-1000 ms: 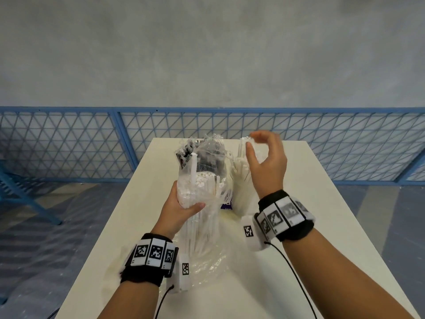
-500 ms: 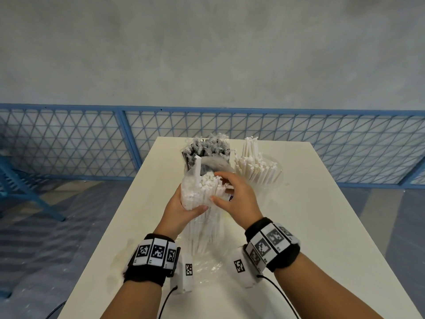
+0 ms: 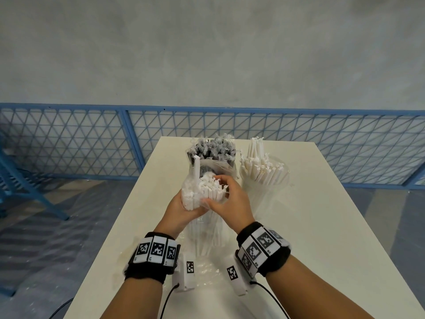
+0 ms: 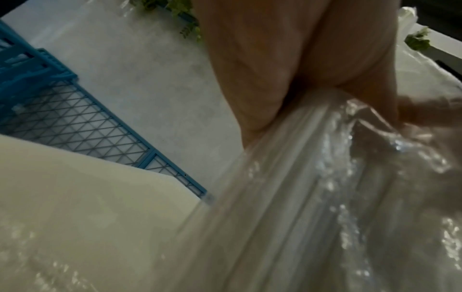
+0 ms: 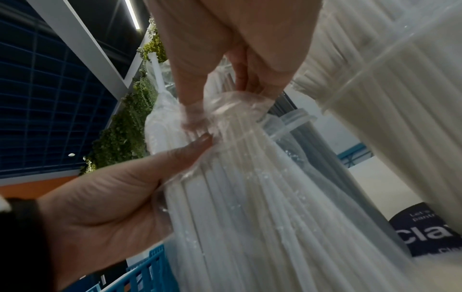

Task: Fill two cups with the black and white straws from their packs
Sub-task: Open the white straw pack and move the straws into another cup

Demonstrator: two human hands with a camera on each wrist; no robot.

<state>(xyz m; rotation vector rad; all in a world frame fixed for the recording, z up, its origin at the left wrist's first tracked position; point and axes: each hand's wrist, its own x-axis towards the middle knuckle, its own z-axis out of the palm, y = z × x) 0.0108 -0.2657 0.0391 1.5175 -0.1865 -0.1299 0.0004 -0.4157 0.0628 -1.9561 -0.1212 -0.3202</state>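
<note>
left hand [image 3: 184, 207], right hand [image 3: 226, 203]: both clutch white-straw pack [image 3: 202, 194] | behind: black-straw cup [image 3: 212, 155], white-straw cup [image 3: 264, 173]

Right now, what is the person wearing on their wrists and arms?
Each wrist has a black band carrying white tiles printed with black square codes. A small white box with its own code hangs under each wrist, with a thin black cable trailing back. The forearms are bare, no sleeves or gloves.

Both hands [image 5: 190, 122] pinch clear pack [image 5: 232, 116] of white straws [image 5: 250, 197]
</note>
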